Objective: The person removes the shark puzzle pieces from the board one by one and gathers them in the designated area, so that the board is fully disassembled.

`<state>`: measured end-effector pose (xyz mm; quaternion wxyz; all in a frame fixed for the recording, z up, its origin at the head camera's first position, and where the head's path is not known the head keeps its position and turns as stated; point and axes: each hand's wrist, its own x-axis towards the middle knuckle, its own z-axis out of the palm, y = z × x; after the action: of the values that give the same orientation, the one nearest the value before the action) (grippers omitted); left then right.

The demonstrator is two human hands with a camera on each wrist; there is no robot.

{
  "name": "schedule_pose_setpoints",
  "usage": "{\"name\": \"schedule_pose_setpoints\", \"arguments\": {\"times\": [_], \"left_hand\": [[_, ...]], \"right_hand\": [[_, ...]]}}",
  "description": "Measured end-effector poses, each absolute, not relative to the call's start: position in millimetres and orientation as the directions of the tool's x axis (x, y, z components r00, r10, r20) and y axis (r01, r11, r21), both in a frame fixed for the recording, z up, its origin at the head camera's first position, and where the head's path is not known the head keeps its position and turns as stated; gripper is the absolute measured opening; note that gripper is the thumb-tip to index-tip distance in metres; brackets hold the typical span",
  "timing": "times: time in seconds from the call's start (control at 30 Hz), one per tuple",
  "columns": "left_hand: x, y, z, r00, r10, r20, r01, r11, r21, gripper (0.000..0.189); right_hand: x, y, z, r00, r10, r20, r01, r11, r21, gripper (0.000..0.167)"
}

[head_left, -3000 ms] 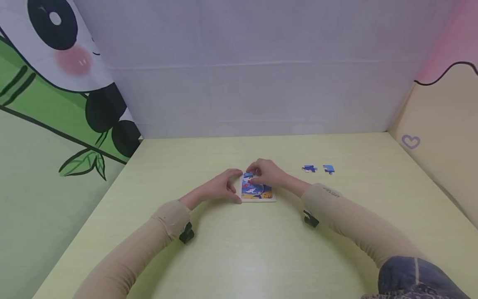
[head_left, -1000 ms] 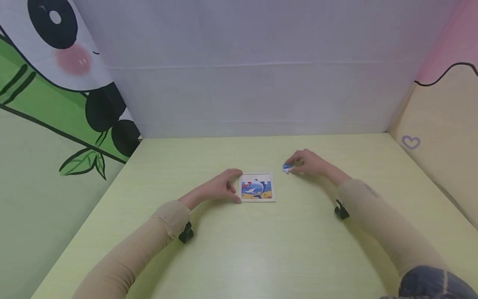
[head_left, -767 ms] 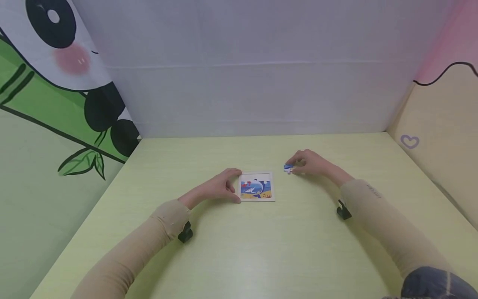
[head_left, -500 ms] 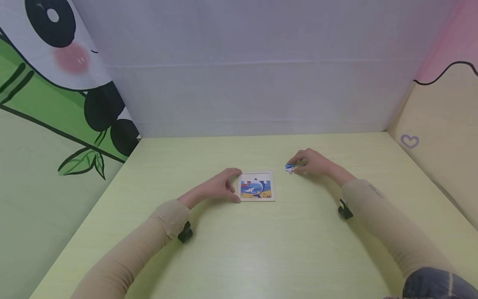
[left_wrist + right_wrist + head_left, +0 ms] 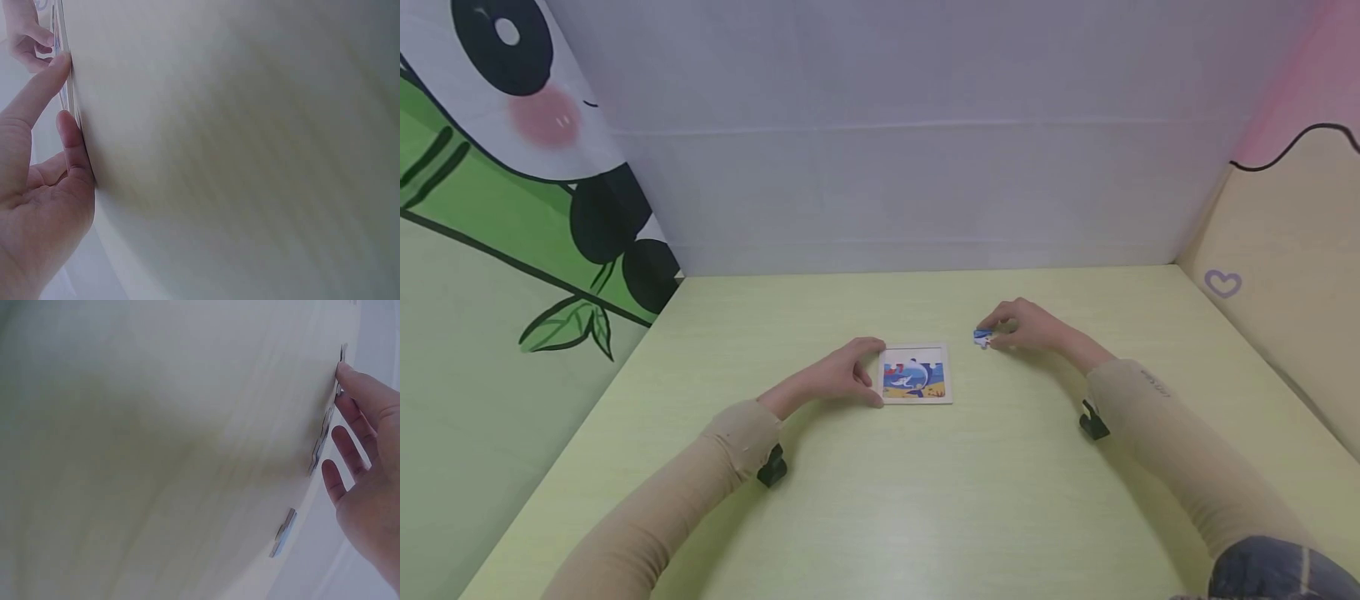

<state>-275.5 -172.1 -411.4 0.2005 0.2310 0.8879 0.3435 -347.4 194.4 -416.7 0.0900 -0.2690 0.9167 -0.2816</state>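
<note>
A person's left sleeve (image 5: 692,483) and right sleeve (image 5: 1172,450) reach in from the lower corners of the frame across a pale table (image 5: 880,500). At centre, the left hand (image 5: 831,375) holds the left edge of a puzzle frame (image 5: 949,375), thumb at the near corner and a finger at the far one. A dolphin picture (image 5: 913,379) fills the lower part of its tray below a pale strip. Slightly farther, right of centre, the right hand (image 5: 1033,327) pinches a puzzle piece (image 5: 981,338) at its fingertips, to the hand's left and apart from the puzzle frame. The right wrist view shows two loose pieces (image 5: 320,444) on the table, one just beside the fingers, the other lower in the view. A grey backdrop (image 5: 925,183) spans the top.
</note>
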Motion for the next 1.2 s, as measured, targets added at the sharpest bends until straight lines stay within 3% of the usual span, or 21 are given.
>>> {"name": "schedule_pose_setpoints", "arguments": {"times": [0.97,1.2], "left_hand": [[-279.1,-169.8,-414.7,-0.818,0.538,-0.203,0.254,0.655,0.711,0.097],[-278.1,-170.6,-414.0,-0.818,0.541,-0.196,0.256,0.646,0.719,0.096]], "right_hand": [[-341.5,195.9,-411.8,-0.865,-0.495,-0.084,-0.392,0.769,-0.505,0.04],[-340.7,188.2,-414.9,-0.852,-0.523,-0.033,-0.437,0.743,-0.507,0.045]]}}
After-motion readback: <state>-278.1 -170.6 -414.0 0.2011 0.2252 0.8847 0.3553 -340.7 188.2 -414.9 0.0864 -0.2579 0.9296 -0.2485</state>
